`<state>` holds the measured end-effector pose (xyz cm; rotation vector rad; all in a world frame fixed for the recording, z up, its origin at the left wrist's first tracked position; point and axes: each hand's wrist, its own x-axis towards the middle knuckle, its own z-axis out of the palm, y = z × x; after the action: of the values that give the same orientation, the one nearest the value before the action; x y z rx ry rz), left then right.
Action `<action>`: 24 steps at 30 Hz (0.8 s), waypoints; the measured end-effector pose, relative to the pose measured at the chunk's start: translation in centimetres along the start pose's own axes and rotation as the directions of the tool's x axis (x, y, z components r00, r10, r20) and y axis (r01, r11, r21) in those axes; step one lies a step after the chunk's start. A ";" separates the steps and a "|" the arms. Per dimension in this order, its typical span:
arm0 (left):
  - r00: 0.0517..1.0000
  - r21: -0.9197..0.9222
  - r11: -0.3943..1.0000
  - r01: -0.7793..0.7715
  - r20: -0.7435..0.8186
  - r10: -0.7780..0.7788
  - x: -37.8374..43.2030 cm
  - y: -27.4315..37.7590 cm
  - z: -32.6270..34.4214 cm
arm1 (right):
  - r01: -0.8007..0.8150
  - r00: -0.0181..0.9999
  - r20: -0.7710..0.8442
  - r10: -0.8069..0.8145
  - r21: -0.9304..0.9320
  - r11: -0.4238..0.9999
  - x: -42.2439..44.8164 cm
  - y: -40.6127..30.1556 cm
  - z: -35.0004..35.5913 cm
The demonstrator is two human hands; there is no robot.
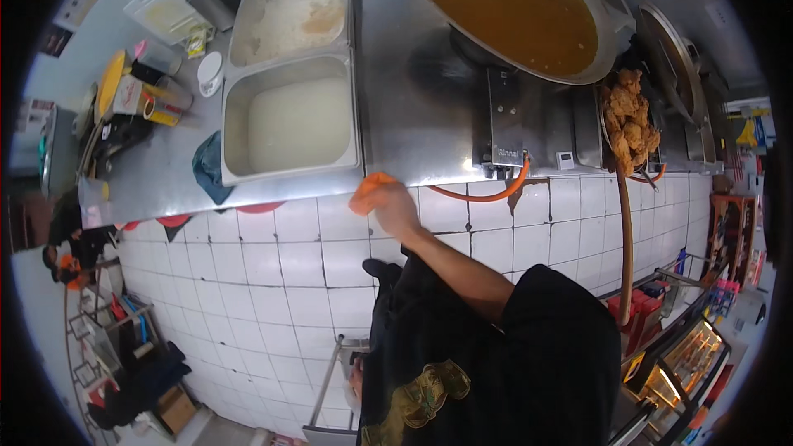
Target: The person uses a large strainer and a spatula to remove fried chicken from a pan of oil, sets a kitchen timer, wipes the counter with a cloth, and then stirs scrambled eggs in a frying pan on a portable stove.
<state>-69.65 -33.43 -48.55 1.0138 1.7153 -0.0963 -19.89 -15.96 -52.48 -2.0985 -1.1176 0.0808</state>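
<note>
My right hand (396,209) is closed around an orange cloth (364,196) at the front edge of the steel counter (294,189). The hand is slightly blurred. Just beyond it stands a deep steel pan (290,172) of pale, milky liquid (300,121). A second steel pan (235,43) behind that one contains white flour (291,9) with a tan patch. Low beside my black shirt, only a sliver of my left hand (356,376) shows, near a metal frame (328,378). Its fingers and anything in them are mostly hidden.
A wide pan of brown oil (514,6) rests on a gas burner (505,111) with an orange hose (495,197). Fried chicken pieces (630,121) lie farther right, beside a long wooden handle (624,248). A blue-green cloth (210,167) hangs over the counter edge. Another person (65,266) is far left.
</note>
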 end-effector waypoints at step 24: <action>0.995 -0.322 0.942 -0.097 -0.060 0.083 12.2 0.9 0.7 | -0.250 0.968 -0.067 0.241 -0.226 0.941 4.0 5.9 -1.7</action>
<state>-69.12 -26.20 -58.41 0.8502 1.6551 0.2639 -12.68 -16.08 -53.94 -2.4329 -0.8707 0.0289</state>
